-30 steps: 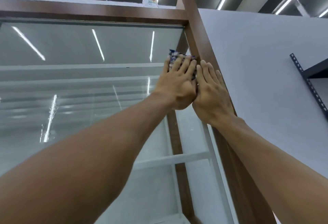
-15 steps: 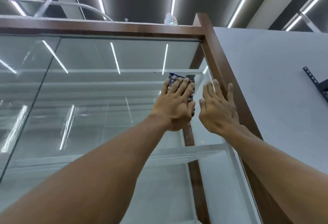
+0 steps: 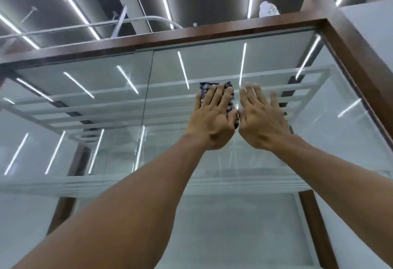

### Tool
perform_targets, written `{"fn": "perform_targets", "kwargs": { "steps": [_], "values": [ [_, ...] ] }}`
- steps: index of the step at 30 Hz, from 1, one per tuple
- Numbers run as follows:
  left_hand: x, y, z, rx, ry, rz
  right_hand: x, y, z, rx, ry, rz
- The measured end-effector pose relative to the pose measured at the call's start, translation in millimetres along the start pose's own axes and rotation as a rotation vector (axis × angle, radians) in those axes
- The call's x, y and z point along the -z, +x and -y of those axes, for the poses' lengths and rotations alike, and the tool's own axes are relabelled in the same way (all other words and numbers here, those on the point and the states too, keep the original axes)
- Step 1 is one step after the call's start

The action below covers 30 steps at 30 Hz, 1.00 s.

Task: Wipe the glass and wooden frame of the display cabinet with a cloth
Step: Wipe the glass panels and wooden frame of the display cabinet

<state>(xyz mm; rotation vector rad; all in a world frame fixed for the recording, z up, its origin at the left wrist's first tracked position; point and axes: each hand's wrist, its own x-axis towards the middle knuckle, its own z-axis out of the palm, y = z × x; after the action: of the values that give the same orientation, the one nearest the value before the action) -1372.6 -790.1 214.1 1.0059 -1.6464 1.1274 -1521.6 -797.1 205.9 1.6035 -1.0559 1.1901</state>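
High on the front of the display cabinet [image 3: 314, 226], wiping of the upper pane was judged the step in hand.

Glass [image 3: 102, 145]: large, strongly reflecting the ceiling lights. Best wiped in overlapping passes with flat, even pressure carried right to the edges, since streaks would show plainly.

Cabinet contents: white shelves [image 3: 127, 180] ranged one above another. What, if anything, stood on them could not be told through the reflections.

Wooden frame [image 3: 191, 36]: dark brown, top rail and right post meeting at the corner, well apart from the cloth. It would want its own pass along the grain.

Left hand [image 3: 212, 119]: flat, fingers straight, pressing the cloth to the glass.

Right hand [image 3: 262, 121]: just beside the left, fingers spread and straight, grasping nothing. Whether it touched the pane could not be told.

Cloth [image 3: 204, 90]: blue checked, folded, mostly hidden under the left hand.

Bottle [image 3: 268, 9]: pale, on the cabinet top, near the right corner.
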Motion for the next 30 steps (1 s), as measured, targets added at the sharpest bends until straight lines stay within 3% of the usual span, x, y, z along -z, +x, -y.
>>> {"fn": "perform_targets", "kwargs": {
  "steps": [7,13,16,19,25,28,30],
  "values": [
    [34,-40,117,0.154,-0.007,-0.052,-22,26,127,0.181,0.057,0.029],
    [50,-80,173,0.25,-0.024,-0.06,-37,23,174,0.237,0.036,0.052],
    [45,-122,165,0.249,-0.018,-0.056,-38,10,170,0.251,0.059,0.052],
    [31,-140,140,0.113,0.064,0.002,-39,-5,157,0.267,0.051,0.043],
    [23,-56,83,0.207,-0.045,-0.048,-31,-12,108,0.102,0.081,-0.03],
    [7,-70,51,0.002,0.011,-0.007,-20,-16,58,0.054,0.031,-0.034],
    [4,-65,42,-0.011,0.031,0.001,-13,-21,26,0.041,0.022,-0.026]
  ]
}}
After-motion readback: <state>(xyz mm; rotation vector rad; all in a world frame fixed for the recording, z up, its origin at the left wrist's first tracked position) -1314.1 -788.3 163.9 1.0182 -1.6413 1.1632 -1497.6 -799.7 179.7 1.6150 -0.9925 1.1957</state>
